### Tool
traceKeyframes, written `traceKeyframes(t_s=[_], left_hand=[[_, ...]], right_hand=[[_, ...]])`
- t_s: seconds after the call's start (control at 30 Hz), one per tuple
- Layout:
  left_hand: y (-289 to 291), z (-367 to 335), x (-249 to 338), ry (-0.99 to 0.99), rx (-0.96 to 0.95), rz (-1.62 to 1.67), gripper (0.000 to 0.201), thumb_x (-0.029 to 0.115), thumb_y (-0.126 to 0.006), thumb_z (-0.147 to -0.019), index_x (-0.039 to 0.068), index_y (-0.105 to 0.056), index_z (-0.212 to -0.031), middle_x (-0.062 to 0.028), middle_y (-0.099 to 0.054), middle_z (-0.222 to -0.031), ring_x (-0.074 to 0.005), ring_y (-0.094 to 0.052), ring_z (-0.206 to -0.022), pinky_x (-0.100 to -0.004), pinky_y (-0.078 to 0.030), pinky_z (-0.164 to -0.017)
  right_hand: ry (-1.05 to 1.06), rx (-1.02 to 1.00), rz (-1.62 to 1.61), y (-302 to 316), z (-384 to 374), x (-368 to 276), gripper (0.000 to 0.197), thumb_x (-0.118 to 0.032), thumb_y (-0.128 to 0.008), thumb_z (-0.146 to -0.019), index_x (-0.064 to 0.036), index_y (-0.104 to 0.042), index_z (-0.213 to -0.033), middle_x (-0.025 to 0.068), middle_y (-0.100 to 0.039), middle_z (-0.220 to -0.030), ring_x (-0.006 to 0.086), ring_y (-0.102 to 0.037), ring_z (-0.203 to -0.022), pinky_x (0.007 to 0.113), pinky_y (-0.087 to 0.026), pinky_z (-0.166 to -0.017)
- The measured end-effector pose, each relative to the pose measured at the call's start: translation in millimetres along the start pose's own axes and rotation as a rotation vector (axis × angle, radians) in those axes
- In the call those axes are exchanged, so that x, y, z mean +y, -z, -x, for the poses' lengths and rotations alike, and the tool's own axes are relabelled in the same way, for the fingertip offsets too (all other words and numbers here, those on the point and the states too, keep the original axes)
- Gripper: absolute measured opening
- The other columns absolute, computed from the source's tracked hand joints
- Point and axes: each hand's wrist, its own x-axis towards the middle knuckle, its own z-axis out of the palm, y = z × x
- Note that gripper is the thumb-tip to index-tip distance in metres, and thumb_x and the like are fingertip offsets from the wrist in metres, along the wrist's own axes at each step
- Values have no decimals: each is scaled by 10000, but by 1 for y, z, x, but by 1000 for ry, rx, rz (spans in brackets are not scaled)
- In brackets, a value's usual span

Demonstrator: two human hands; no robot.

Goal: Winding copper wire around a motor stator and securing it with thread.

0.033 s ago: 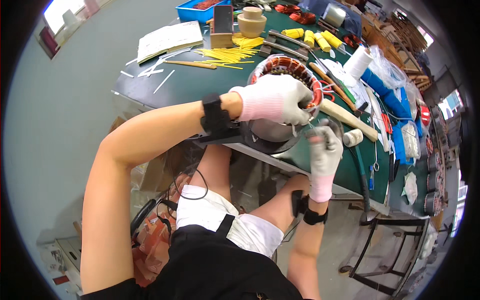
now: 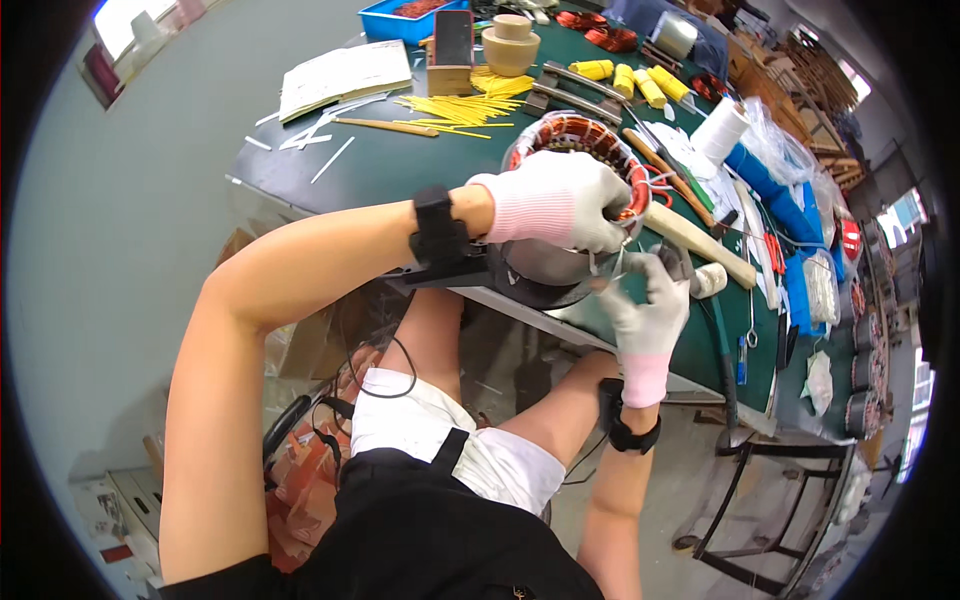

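A motor stator [image 2: 640,180] with copper-red windings laced in white cord stands at the front edge of the table. My left hand [image 2: 590,205], in a white glove with a pink cuff, lies over its near rim. The fingers are bent and pressed together at the right side of the windings; what they pinch is too small to make out. Just below and right of them is my right hand [image 2: 645,305], gloved alike. Its thumb and fingers look apart, though the tips are somewhat blurred. A short pale strand [image 2: 620,258] shows between the hands.
Right of the stator lie a wooden mallet handle [image 2: 700,240], a small white roll [image 2: 709,280] and a large white thread spool [image 2: 720,128]. Yellow sleeving strips [image 2: 460,108], an open book [image 2: 345,78] and a phone on a stand [image 2: 453,40] are farther back.
My right hand has turned, its thumb and fingertips shifting left toward the stator and spreading from a tighter pinch. My left hand keeps its place on the rim. The whole view has shifted slightly.
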Motion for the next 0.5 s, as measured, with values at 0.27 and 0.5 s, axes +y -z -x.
traceKeyframes(t_s=[0.27, 0.5], left_hand=[[-12, -3, 2, -58, 71, -27, 268, 306, -607, -768, 41, -627, -798, -171, -636, -732, -350, -637, -724, -420, -493, -662], [-11, 8, -4, -93, 122, -27, 244, 299, -622, -754, 74, -667, -834, -163, -636, -742, -337, -637, -751, -415, -479, -713]], right_hand=[[-143, -50, -89, -4, 10, -19, 142, -111, -715, -711, -59, -596, -768, 105, -601, -764, 333, -587, -692, 396, -475, -625], [-514, -253, -684, 77, 56, -6, 128, -105, -676, -801, -20, -605, -737, 18, -571, -742, 107, -525, -705, 264, -423, -632]])
